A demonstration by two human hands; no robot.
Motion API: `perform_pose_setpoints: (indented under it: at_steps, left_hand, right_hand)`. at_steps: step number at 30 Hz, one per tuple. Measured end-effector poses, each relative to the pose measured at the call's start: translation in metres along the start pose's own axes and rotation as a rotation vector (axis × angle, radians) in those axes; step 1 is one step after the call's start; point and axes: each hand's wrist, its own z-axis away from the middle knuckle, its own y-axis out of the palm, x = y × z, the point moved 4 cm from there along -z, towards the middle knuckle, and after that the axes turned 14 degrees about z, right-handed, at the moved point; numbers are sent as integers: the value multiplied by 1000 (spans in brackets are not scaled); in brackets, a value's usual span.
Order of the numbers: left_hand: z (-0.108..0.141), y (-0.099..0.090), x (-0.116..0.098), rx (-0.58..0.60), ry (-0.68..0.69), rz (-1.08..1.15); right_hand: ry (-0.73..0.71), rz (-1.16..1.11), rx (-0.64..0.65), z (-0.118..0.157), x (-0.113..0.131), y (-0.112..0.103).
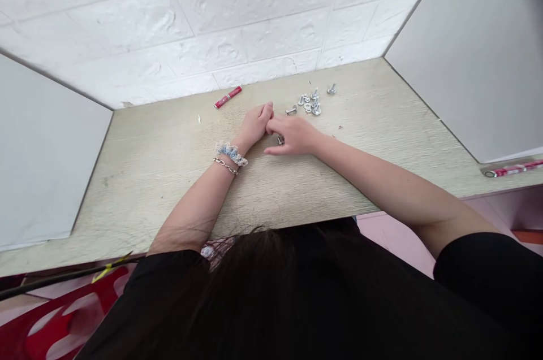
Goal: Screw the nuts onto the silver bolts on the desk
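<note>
My left hand (255, 124) is closed, with its thumb on top, and whatever its fingers hold is hidden. A scrunchie and a chain bracelet are on that wrist. My right hand (297, 135) meets it from the right, its curled fingers against the left fingertips and its thumb stretched apart below. In the gap by the right thumb shows a small metal bolt (280, 139), partly covered; whether it is held or lying on the table I cannot make out. Just beyond my right hand another bolt (291, 111) lies on its side.
Several bolts with washers and nuts (314, 103) are grouped on the wooden table (169, 151), and one bolt (331, 89) lies apart. A red tube (228, 97) rests near the white brick wall (271, 15). White panels (475, 55) stand at both sides.
</note>
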Motion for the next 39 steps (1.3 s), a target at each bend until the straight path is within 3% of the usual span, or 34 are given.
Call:
perform_pose_setpoints:
  at_steps: [4,10,16,19,24,34,39]
  left_hand:
    - [-1,-1,-1,-15,-22,17]
    - [-1,-2,-5,-6,-1,11]
    - [-1,0,2,19,7,51]
    - [4,-1,-2,-24,162,-22]
    - [13,4,-13,18,321,-187]
    - [7,5,-9,29,243,-262]
    - [5,4,-6,48,247,-227]
  right_hand:
    - [-68,87,91,-1,11,8]
    - [74,-38,17,-5,-2,10]
    - [476,-372,-222,-6,-27,-2]
    - [606,-588,-226,-4,-34,-2]
    - [670,-847,-266,-2,-40,4]
    - [773,-1191,-187,-9,-45,14]
    - [753,-1222,-182,-8,-45,14]
